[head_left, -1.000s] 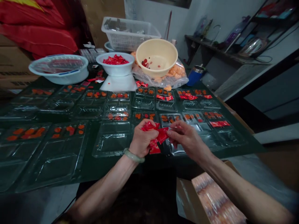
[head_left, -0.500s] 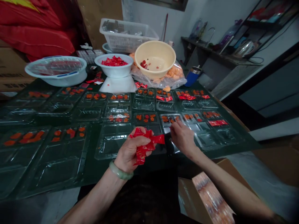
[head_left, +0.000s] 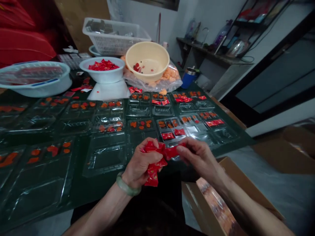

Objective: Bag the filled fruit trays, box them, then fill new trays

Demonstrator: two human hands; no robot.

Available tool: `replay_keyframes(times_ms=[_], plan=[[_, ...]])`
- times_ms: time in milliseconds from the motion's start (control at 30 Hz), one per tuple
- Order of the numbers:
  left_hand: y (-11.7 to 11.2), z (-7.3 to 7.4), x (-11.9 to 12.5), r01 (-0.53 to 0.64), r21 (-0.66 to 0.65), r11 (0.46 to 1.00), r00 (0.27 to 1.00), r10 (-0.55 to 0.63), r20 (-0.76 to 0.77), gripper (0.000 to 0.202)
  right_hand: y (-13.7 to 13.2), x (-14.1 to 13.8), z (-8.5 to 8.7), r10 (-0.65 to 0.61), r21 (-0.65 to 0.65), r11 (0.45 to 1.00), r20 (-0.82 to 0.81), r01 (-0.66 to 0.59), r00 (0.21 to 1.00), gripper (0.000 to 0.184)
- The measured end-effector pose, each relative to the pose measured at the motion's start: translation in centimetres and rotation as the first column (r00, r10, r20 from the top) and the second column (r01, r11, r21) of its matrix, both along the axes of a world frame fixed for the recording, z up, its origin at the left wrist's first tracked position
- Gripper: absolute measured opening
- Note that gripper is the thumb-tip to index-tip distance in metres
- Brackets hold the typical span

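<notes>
Several small red packets (head_left: 153, 175) are bunched in my left hand (head_left: 140, 160), which is closed around them; a green bangle (head_left: 126, 186) circles that wrist. My right hand (head_left: 198, 155) pinches one red packet (head_left: 172, 151) at the edge of the bunch. Just beyond the hands is a clear plastic tray (head_left: 157, 129) with orange dried pieces in its top compartments and two red packets (head_left: 173, 133) below them. To its right, another tray (head_left: 227, 132) holds orange pieces and red packets. A tray with only orange pieces (head_left: 141, 124) lies to the left.
More clear trays (head_left: 105, 157) cover the dark green table. At the back stand a white bowl of red packets (head_left: 102, 73), a cream basin (head_left: 147, 62), a white basket (head_left: 115, 41), a pale blue tub (head_left: 49, 85) and a blue cup (head_left: 188, 78). An open carton (head_left: 197, 209) sits below the table edge.
Two red packets now lie in the tray where my right hand was. That hand has drawn back to the bunch and grips another packet. The view has turned right.
</notes>
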State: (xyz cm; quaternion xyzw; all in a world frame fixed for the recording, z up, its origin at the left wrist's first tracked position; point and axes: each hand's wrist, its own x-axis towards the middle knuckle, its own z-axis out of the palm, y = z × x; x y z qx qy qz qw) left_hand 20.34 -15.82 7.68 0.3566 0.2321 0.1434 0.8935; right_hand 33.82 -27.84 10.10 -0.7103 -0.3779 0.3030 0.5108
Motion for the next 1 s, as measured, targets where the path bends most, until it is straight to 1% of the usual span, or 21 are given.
replay_keyframes(times_ms=[67,100,133,167,200,233,267,300,333,367,400,433,467,533,567,600,633,700,767,900,1000], plan=[[0.0,-0.3,0.1,0.019,-0.050,0.999,1.000,-0.019,-0.001,0.029,-1.1,3.2,-0.6,-0.149,0.009,0.989,0.142,0.149,0.979,0.028],[0.1,-0.4,0.2,0.018,-0.079,0.997,1.000,-0.018,0.001,0.030,-1.6,5.0,-1.1,-0.230,0.016,0.972,0.266,0.234,0.936,0.027],[0.1,-0.5,0.3,0.015,-0.105,0.994,1.000,-0.015,0.004,0.032,-2.0,6.8,-1.7,-0.303,0.026,0.946,0.422,0.322,0.854,0.028],[0.1,-0.5,0.4,0.016,-0.121,0.993,1.000,-0.015,0.009,0.033,-2.2,8.5,-2.3,-0.344,0.031,0.914,0.589,0.405,0.731,0.028],[0.1,-0.5,0.5,0.023,-0.129,0.991,1.000,-0.021,0.016,0.034,-2.1,9.9,-3.1,-0.326,0.015,0.885,0.732,0.465,0.598,0.028],[0.0,-0.5,0.7,0.029,-0.130,0.991,0.999,-0.026,0.024,0.033,-1.9,11.0,-3.8,-0.263,-0.014,0.862,0.842,0.506,0.471,0.028],[-0.1,-0.5,0.9,0.032,-0.128,0.991,0.999,-0.028,0.032,0.032,-1.5,11.8,-4.5,-0.160,-0.072,0.846,0.911,0.528,0.381,0.026],[-0.2,-0.5,1.1,0.032,-0.126,0.991,0.999,-0.027,0.040,0.031,-0.9,12.2,-5.1,-0.043,-0.154,0.830,0.941,0.537,0.336,0.024],[-0.2,-0.5,1.3,0.034,-0.125,0.992,0.998,-0.028,0.049,0.030,-0.3,12.3,-5.5,0.057,-0.234,0.811,0.944,0.536,0.326,0.022],[-0.3,-0.5,1.5,0.036,-0.125,0.991,0.998,-0.029,0.056,0.030,0.3,12.0,-5.6,0.118,-0.294,0.795,0.933,0.531,0.340,0.022],[-0.3,-0.5,1.7,0.039,-0.125,0.991,0.997,-0.032,0.064,0.031,0.8,11.4,-5.4,0.130,-0.324,0.792,0.918,0.518,0.375,0.023],[-0.3,-0.4,1.9,0.049,-0.123,0.991,0.997,-0.040,0.070,0.031,1.2,10.6,-5.0,0.104,-0.332,0.810,0.893,0.483,0.438,0.025],[-0.3,-0.4,2.0,0.063,-0.114,0.992,0.996,-0.055,0.073,0.031,1.5,9.5,-4.2,0.059,-0.318,0.852,0.847,0.415,0.528,0.029],[-0.4,-0.3,2.2,0.092,-0.076,0.993,0.995,-0.087,0.058,0.029,1.5,7.0,-2.4,0.015,-0.221,0.957,0.679,0.186,0.734,0.035],[-0.5,-0.2,2.3,0.102,-0.054,0.993,0.994,-0.100,0.044,0.029,1.3,5.6,-1.4,0.058,-0.152,0.988,0.582,0.038,0.811,0.037],[-0.6,-0.1,2.3,0.108,-0.034,0.994,0.994,-0.107,0.031,0.028,1.1,4.4,-0.5,0.130,-0.081,0.991,0.520,-0.103,0.844,0.037],[-0.7,0.0,2.4,0.109,-0.019,0.994,0.994,-0.109,0.022,0.029,1.0,3.2,0.2,0.198,-0.023,0.976,0.499,-0.215,0.844,0.037],[-0.9,0.0,2.5,0.114,0.008,0.993,0.993,-0.114,0.008,0.031,0.8,1.7,1.1,0.263,0.025,0.944,0.548,-0.330,0.794,0.033],[-1.1,-0.1,2.6,0.145,0.061,0.988,0.989,-0.144,-0.011,0.036,0.8,1.0,1.2,0.280,0.004,0.936,0.594,-0.351,0.754,0.027],[-1.3,-0.5,2.8,0.243,0.172,0.955,0.970,-0.234,-0.073,0.039,1.2,0.8,0.8,0.347,-0.111,0.931,0.569,-0.349,0.745,0.014],[-1.3,-0.6,3.0,0.272,0.158,0.949,0.960,-0.256,-0.114,0.032,1.1,1.0,1.0,0.374,-0.157,0.923,0.574,-0.350,0.728,0.016]])
